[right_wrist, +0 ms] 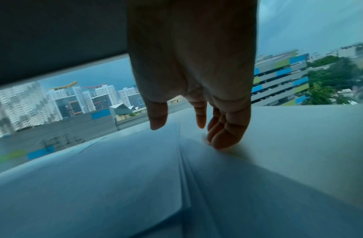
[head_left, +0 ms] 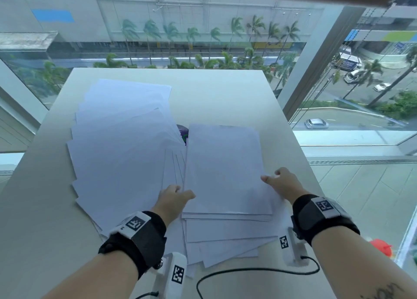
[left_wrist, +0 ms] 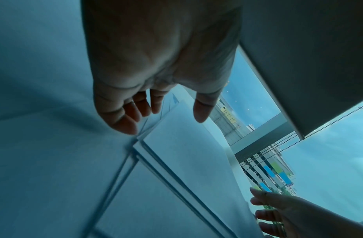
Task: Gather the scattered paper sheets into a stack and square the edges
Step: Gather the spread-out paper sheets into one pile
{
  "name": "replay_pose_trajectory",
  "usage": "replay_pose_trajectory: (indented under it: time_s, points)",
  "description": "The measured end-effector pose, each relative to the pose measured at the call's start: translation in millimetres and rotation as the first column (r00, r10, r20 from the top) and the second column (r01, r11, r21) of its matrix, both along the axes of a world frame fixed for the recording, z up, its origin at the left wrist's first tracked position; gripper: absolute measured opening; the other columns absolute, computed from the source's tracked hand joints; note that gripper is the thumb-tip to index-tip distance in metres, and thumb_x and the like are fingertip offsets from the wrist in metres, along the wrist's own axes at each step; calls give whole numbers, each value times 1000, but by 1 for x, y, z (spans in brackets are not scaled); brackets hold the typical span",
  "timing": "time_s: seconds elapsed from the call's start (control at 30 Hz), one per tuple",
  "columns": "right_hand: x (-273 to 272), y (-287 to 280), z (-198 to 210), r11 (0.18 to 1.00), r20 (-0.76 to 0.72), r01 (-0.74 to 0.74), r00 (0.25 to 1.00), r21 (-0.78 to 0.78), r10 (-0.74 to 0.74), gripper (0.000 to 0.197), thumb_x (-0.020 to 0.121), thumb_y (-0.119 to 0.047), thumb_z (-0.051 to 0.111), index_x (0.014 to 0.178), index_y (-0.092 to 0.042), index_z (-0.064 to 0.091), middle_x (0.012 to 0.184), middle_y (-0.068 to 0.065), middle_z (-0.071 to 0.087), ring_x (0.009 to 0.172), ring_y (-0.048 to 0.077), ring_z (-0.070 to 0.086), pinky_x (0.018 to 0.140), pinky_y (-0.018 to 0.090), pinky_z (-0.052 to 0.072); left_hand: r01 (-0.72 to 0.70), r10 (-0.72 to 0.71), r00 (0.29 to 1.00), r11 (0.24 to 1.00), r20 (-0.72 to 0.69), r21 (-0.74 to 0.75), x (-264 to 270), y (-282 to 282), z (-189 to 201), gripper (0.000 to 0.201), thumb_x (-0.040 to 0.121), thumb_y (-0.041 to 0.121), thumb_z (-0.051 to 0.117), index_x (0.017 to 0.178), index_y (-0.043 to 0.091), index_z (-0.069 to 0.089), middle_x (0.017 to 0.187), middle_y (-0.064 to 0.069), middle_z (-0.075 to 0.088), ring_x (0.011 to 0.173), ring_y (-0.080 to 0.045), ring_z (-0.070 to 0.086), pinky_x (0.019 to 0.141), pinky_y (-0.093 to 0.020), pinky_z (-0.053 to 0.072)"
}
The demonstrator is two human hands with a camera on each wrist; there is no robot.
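Note:
A squared stack of white paper sheets [head_left: 225, 170] lies on the white table [head_left: 221, 95], centre right. Under its near end, several skewed sheets [head_left: 225, 242] stick out. A wide fan of loose sheets [head_left: 121, 145] covers the table's left half. My left hand [head_left: 176, 195] is at the stack's left edge, thumb over the top and relaxed fingers resting on the sheets beside it. In the left wrist view that hand [left_wrist: 166, 122] holds nothing against the stack [left_wrist: 186, 161]. My right hand [head_left: 279, 181] is at the right edge. Its fingertips [right_wrist: 221, 141] touch the table and its thumb is over the stack [right_wrist: 95, 177].
A small round purple and green thing [head_left: 184, 134] peeks out between the fan and the stack. A black cable [head_left: 248, 270] loops along the near table edge. Window glass surrounds the table on the far side and right. A red object [head_left: 381, 245] lies low at the right.

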State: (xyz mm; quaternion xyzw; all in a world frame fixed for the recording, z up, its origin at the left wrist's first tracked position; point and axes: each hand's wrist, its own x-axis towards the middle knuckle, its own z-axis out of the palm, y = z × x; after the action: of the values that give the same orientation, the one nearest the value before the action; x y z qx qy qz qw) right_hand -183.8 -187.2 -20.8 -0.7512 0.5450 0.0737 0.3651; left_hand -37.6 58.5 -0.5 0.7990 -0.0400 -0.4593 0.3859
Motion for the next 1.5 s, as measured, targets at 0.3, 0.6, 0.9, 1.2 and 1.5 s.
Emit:
replay_pose_trajectory:
  time_s: [0.3, 0.6, 0.9, 1.2, 1.5]
  points:
    - [-4, 53, -7, 992, 53, -44, 998, 122, 38, 38, 87, -33, 57, 65, -17, 31, 66, -2, 31, 55, 15, 29, 53, 25, 27, 128, -153, 979, 976, 135, 177, -11, 17, 2, 68, 57, 43, 49, 118, 14, 49, 132, -10, 32, 120, -31, 41, 102, -41, 41]
    - [-4, 78, -2, 995, 16, 91, 996, 31, -91, 63, 85, -37, 55, 133, -3, 34, 134, 21, 40, 114, 36, 46, 92, 40, 41, 41, -63, 984, 990, 168, 132, -5, 45, 1, 71, 73, 33, 59, 136, 10, 37, 141, -13, 31, 112, -28, 43, 93, -37, 40]
    - [-8, 97, -8, 997, 39, 47, 998, 55, -49, 22, 86, -22, 49, 104, -11, 44, 110, 11, 47, 92, 28, 48, 76, 33, 38, 66, -74, 995, 992, 68, 104, 2, 66, 2, 30, 85, 17, 55, 62, 13, 35, 60, -1, 30, 52, -15, 25, 49, -26, 22]
    - [-6, 107, -5, 996, 57, 35, 998, 84, -40, 45, 87, -11, 50, 131, -7, 44, 133, 16, 39, 111, 34, 48, 93, 37, 42, 63, -60, 997, 996, -52, 63, -2, 70, 2, 36, 85, 19, 52, 118, 13, 40, 94, -13, 52, 78, -25, 51, 68, -30, 44]
    - [-3, 104, -1, 911, -3, 235, 968, 340, -249, 45, 80, -28, 55, 117, -2, 50, 88, 13, 54, 74, 28, 53, 63, 32, 45, 165, -167, 986, 978, 11, 128, 3, 75, -3, 21, 82, 29, 56, 91, 12, 49, 104, -9, 46, 79, -23, 40, 68, -30, 38]
